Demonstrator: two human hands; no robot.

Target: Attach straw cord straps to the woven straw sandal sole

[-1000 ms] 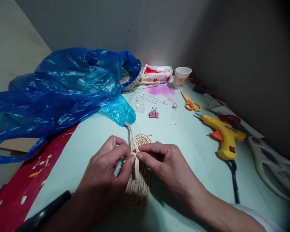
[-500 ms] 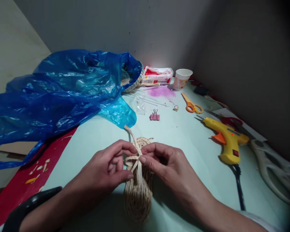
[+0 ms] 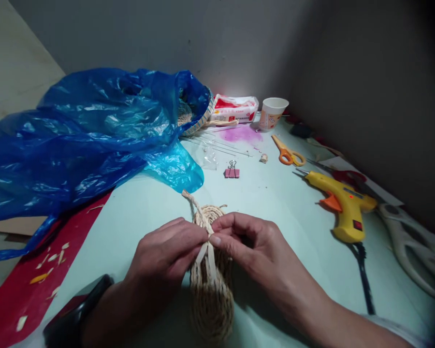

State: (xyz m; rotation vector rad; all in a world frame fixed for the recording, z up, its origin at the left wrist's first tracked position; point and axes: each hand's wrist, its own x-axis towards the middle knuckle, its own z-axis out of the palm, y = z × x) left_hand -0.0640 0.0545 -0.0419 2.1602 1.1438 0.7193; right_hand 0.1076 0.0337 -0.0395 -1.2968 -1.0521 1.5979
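A small oval woven straw piece [image 3: 212, 295] lies on the pale green table [image 3: 275, 193] in front of me. A flat straw strip [image 3: 209, 258] is tied over its middle, and a braided tail [image 3: 191, 200] sticks out at its far end. My left hand [image 3: 165, 263] pinches the strip from the left, fingers pressed together at the knot. My right hand [image 3: 250, 244] pinches the same strip from the right, thumb and forefinger closed on it. A dark band sits on my left wrist [image 3: 76, 319].
A big blue plastic bag [image 3: 83, 130] covers the left, with a woven basket [image 3: 199, 123] at its mouth. A pink binder clip [image 3: 232, 170], orange scissors [image 3: 288, 154], yellow glue gun [image 3: 342, 203], paper cup [image 3: 271, 113], tissue pack [image 3: 235, 108] and white shears [image 3: 413, 246] lie around.
My left fingers have closed in on the knot beside the right fingers; the loop of strip seen half a second ago has drawn tight. The view has shifted slightly.
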